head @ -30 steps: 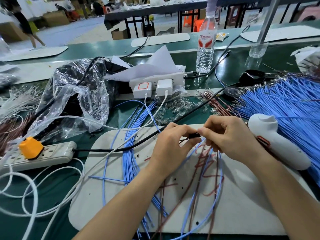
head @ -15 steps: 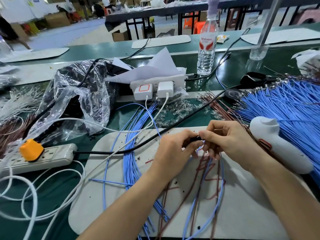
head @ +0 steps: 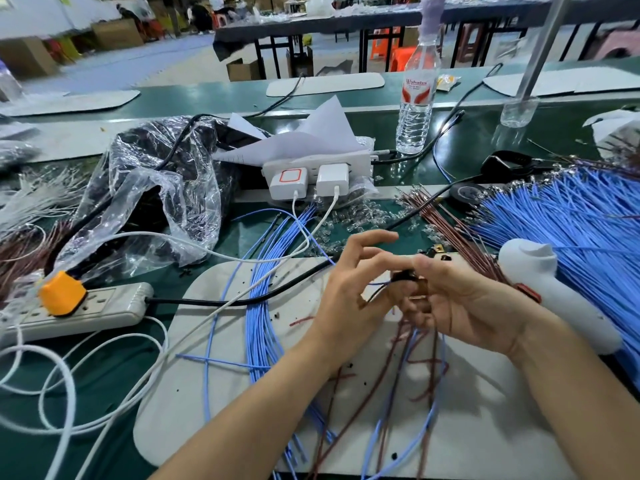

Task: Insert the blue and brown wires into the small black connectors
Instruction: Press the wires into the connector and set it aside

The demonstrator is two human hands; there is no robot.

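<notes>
Black and small, the connector [head: 403, 275] sits raised between both hands above the grey work mat [head: 225, 393]. The left hand [head: 349, 296] pinches it from one side, index finger lifted clear. The right hand [head: 464, 303] lays its thumb on the other end and curls its fingers round brown wires [head: 412, 344] and blue wires [head: 443, 355] that trail down onto the mat. Just right of that hand lies a white hand tool [head: 554, 292].

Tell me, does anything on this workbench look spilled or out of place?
Yes. Small clear parts lie scattered loose over the green table in front of the white power strip, as if spilled. Black specks dot the grey mat. The left hand and right hand pinch a black connector as expected. Nothing looks damaged.
</notes>
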